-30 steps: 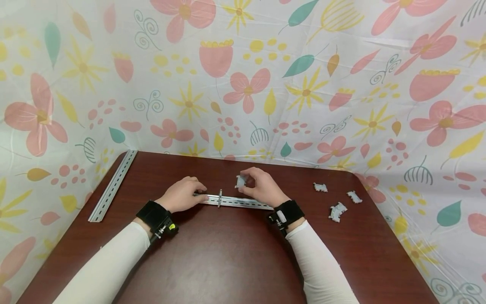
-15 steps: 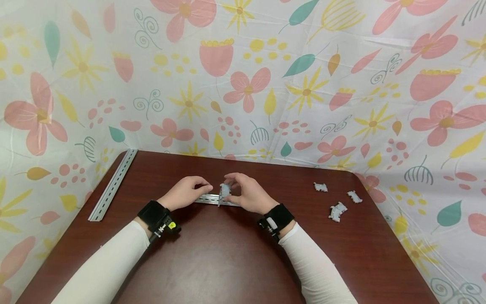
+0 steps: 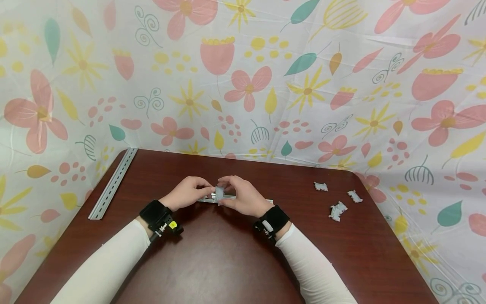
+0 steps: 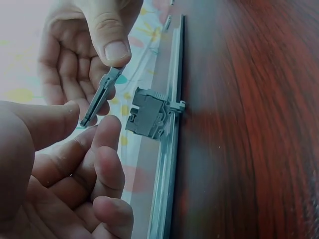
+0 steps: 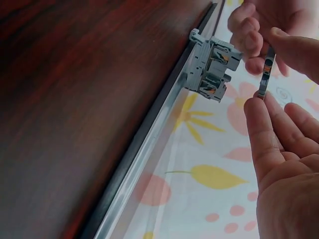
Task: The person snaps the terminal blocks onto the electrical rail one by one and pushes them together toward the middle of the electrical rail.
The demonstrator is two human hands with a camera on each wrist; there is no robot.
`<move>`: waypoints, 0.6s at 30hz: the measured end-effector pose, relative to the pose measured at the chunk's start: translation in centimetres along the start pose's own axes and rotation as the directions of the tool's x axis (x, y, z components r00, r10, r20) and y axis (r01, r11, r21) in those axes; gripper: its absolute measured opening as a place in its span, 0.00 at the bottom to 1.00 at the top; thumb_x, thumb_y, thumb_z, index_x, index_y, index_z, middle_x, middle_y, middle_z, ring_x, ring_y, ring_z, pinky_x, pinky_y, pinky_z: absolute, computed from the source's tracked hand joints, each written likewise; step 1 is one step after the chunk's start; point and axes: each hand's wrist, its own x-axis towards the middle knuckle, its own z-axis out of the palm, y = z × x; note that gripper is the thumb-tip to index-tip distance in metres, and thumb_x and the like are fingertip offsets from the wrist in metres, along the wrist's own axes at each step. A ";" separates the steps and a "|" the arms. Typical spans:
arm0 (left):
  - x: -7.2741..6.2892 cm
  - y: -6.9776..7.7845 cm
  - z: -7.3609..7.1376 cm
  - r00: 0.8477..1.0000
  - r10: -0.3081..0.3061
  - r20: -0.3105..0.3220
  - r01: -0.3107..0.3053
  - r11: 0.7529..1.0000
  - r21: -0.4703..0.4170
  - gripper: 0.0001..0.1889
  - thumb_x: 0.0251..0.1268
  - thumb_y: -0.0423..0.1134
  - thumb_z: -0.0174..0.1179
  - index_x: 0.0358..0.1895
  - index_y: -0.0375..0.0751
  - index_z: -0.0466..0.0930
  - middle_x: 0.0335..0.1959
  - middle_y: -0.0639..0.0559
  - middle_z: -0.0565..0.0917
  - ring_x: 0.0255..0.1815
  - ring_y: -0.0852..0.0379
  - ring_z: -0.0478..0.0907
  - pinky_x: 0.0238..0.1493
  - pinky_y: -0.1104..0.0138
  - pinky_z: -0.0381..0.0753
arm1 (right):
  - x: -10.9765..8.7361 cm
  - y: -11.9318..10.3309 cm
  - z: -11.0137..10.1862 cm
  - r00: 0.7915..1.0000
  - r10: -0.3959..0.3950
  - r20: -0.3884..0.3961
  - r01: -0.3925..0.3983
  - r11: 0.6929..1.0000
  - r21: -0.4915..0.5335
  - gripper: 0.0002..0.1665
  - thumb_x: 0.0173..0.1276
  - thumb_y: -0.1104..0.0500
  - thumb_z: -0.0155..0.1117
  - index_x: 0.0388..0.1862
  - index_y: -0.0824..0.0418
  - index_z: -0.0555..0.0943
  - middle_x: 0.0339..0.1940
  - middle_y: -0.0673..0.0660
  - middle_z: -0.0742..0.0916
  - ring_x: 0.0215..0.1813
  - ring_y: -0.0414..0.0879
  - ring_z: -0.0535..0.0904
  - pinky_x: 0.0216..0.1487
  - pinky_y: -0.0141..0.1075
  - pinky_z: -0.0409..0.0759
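My right hand (image 3: 244,196) pinches a thin grey terminal block (image 5: 266,74) by its ends, thumb on one and fingertips on the other. Orange bits show along its edge. My left hand (image 4: 55,169) has its thumb and fingers loosely bent around the block's near end; whether they touch it is unclear. Beside the held piece, another grey terminal block (image 4: 149,114) is seated upright across a slotted metal DIN rail (image 4: 164,174). In the head view, the held block and hands cover much of the rail's middle.
A longer slotted DIN rail (image 3: 114,183) lies along the table's left edge. Several loose grey terminal blocks (image 3: 337,211) lie at the right of the dark wooden table (image 3: 212,261). Flower-patterned cloth (image 3: 247,84) hangs behind the table.
My right hand has moved left with the terminal block, from beyond the seated one to over the rail's middle. My left hand has lifted off the rail toward the held block.
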 end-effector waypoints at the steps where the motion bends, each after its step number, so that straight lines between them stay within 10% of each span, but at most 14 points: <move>1: 0.0 0.0 0.0 1.000 -0.003 -0.001 0.003 1.000 -0.008 0.13 0.86 0.48 0.65 0.46 0.46 0.94 0.34 0.53 0.88 0.27 0.51 0.78 0.32 0.60 0.81 | 0.0 0.0 0.0 1.000 -0.004 -0.001 0.004 1.000 0.004 0.38 0.71 0.62 0.84 0.75 0.65 0.77 0.66 0.59 0.85 0.59 0.51 0.90 0.60 0.46 0.88; 18: 0.1 -0.1 0.0 0.999 -0.031 -0.013 0.030 0.996 -0.087 0.14 0.85 0.45 0.65 0.37 0.46 0.94 0.34 0.49 0.90 0.28 0.54 0.74 0.30 0.65 0.75 | 0.1 -0.4 0.2 1.000 -0.027 -0.010 0.027 0.999 0.027 0.39 0.69 0.60 0.86 0.74 0.66 0.78 0.66 0.58 0.86 0.58 0.55 0.90 0.58 0.50 0.89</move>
